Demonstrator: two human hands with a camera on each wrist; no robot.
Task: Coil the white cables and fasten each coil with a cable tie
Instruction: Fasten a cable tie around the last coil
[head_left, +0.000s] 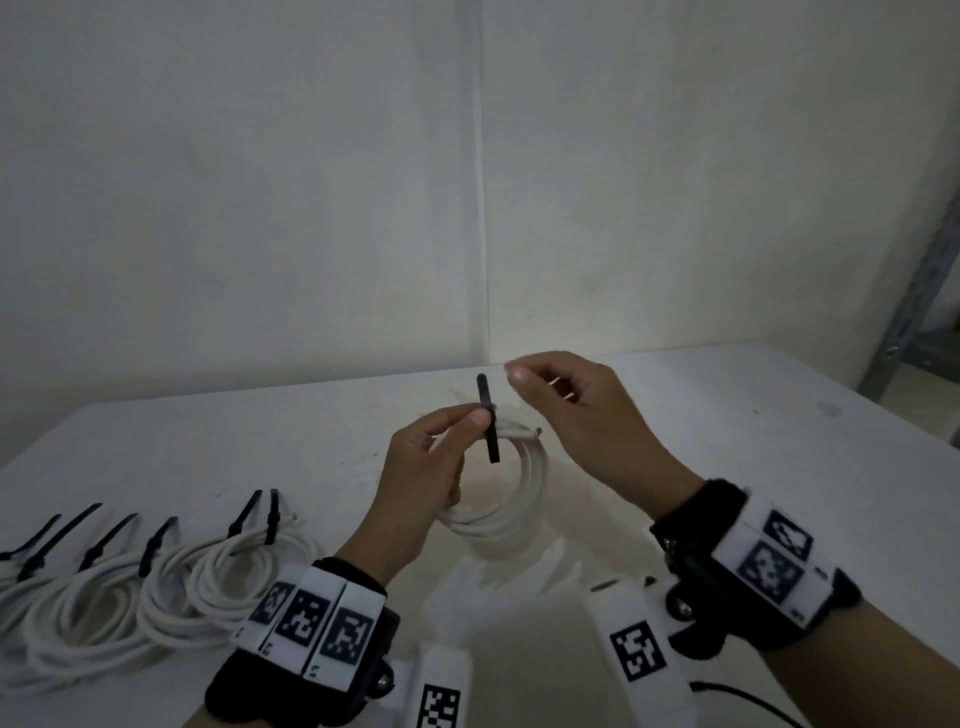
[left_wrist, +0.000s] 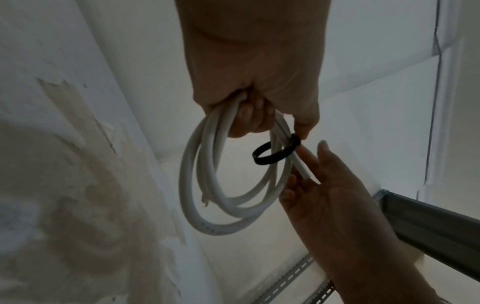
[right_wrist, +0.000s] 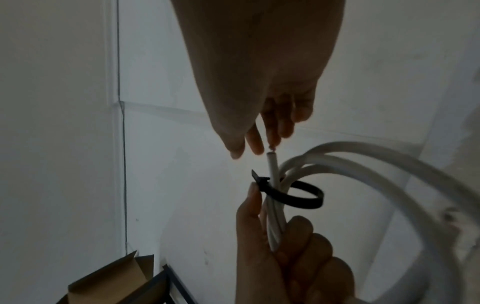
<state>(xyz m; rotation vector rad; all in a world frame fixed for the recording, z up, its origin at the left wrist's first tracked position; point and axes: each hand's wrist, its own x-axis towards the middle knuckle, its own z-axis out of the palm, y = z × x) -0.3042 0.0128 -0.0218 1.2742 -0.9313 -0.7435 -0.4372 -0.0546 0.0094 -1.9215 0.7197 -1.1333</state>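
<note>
Tied coils (head_left: 156, 587) lie at eight o'clock on the tabletop (head_left: 727, 467). Centre, the left hand (head_left: 421, 467) grips a coil (head_left: 498, 514) above it, pinching its loose tie (head_left: 488, 421). At one o'clock, the right hand (head_left: 582, 415) hovers, fingers relaxed, holding nothing.

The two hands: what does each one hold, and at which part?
The left hand grips the white cable coil at its top, beside the loose black cable tie. The right hand holds nothing.

My left hand (left_wrist: 249, 86) grips the white cable coil (left_wrist: 207, 185), a loose black cable tie (left_wrist: 275, 153) looped round it; my right hand (left_wrist: 335, 197) hovers beside it.
</note>
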